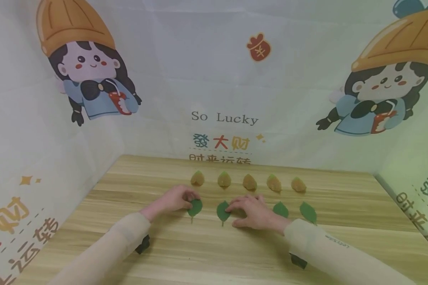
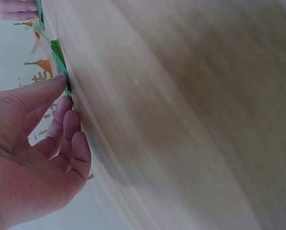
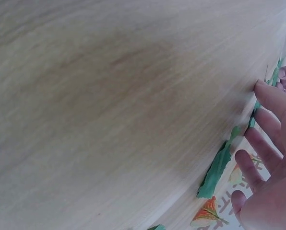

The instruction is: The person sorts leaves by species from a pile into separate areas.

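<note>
In the head view my left hand pinches the edge of a green leaf lying on the table. The left wrist view shows its thumb against the leaf and the index fingertip close below, the other fingers loosely bent. My right hand spreads over the table, fingertips touching the right edge of a second green leaf. Its thumb rests on the wood, apart from the fingers. Right of this hand lie two more green leaves, one partly behind the wrist and one by the sleeve.
Behind the green leaves, several orange-brown leaves with green tips, such as the leftmost orange leaf, form a row across the wooden table. A printed cloth hangs behind the table and at both sides. Dark wrist straps sit under the sleeves.
</note>
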`<state>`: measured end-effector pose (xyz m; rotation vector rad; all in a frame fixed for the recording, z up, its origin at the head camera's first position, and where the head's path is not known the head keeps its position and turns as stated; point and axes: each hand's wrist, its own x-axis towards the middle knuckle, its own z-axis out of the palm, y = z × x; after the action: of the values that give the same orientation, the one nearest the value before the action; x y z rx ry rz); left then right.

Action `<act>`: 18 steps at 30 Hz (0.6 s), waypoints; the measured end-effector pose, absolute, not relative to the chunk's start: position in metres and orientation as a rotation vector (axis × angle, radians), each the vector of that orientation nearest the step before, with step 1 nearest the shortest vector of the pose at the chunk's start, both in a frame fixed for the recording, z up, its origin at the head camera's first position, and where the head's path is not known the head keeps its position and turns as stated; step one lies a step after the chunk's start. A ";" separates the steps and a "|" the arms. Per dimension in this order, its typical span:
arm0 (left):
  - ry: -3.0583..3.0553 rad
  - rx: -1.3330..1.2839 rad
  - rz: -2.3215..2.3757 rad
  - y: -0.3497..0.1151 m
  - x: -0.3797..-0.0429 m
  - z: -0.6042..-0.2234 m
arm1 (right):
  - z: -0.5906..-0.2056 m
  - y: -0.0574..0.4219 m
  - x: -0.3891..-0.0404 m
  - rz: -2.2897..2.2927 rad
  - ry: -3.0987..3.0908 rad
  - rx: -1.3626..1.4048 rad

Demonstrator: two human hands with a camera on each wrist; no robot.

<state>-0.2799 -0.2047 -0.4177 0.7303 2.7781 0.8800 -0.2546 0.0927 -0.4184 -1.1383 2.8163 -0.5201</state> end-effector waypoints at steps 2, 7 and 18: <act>2.777 0.738 0.873 -0.205 -0.281 -0.418 | -0.419 0.093 -0.254 -0.524 2.826 -1.135; 2.774 0.746 0.874 -0.204 -0.283 -0.419 | -0.421 0.093 -0.253 -0.547 2.844 -1.134; 2.816 0.731 0.965 -0.211 -0.273 -0.408 | -0.411 0.112 -0.244 -0.696 2.908 -1.196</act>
<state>-0.2728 -0.2110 -0.4078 0.7305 2.8163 0.9652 -0.2436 0.1120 -0.4105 -1.1957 2.9075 -0.6959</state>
